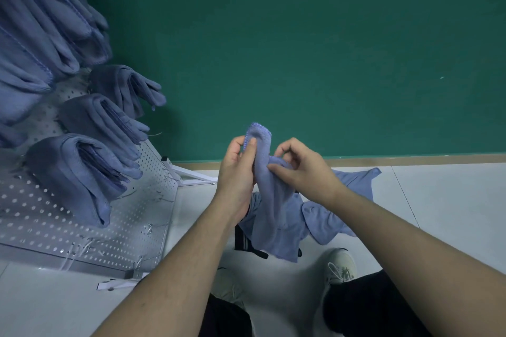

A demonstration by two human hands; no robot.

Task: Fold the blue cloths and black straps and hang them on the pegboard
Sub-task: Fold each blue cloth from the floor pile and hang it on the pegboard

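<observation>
Head | left hand [237,172], right hand [302,169] grip blue cloth [269,200] | pegboard [82,221] left, floor cloths [328,216] beneath

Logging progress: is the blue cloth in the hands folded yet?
Partly: left hand and right hand bunch the blue cloth lengthwise; its lower end hangs loose.

The one camera sits on my head, looking forward and steeply down, close over my forearms, toward the floor [438,200] and green wall [301,49].
</observation>
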